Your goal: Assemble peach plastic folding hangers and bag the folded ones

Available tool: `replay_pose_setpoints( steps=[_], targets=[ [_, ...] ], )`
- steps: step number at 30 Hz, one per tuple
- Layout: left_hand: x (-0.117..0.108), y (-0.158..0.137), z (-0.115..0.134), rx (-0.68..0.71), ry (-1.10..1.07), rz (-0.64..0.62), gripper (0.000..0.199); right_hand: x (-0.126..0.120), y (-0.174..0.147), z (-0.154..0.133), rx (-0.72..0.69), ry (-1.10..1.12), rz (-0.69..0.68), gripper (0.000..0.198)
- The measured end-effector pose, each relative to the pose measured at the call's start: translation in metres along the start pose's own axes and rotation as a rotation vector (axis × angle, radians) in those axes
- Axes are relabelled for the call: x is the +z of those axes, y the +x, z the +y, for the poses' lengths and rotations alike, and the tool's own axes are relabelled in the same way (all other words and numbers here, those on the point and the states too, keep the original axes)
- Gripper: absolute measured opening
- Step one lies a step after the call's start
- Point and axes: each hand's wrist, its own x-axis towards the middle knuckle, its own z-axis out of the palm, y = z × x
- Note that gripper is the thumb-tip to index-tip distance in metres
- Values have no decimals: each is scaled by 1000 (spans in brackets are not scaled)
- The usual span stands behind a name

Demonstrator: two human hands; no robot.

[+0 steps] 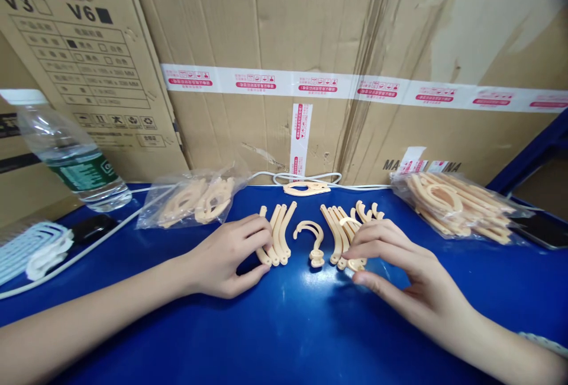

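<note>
A row of peach plastic hanger arms (282, 234) lies left of centre on the blue table. My left hand (233, 255) has its fingers curled over the leftmost hanger arm (262, 256), thumb by its lower end. One hanger hook (316, 237) rests alone between the two rows. On the right, my right hand (399, 267) pinches another hanger hook (355, 264) between thumb and fingers, just over the right row of hanger arms (333, 237). More hooks (368, 210) show behind those fingers, partly covered.
A folded hanger (306, 188) and a white cable (306, 177) lie at the back against cardboard boxes (266, 130). Bagged hangers stand left (195, 199) and right (457, 204). A water bottle (80, 166), a light-blue brush (31, 252) and a phone (545, 228) flank them.
</note>
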Motion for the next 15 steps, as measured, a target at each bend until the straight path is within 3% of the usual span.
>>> replay_pose_setpoints(
  steps=[10, 15],
  targets=[
    [0, 2, 1, 11, -20, 10, 19, 12, 33, 4, -119, -140, -164, 8],
    [2, 3, 14, -6, -36, 6, 34, 24, 43, 17, -118, -116, -237, 7]
  ],
)
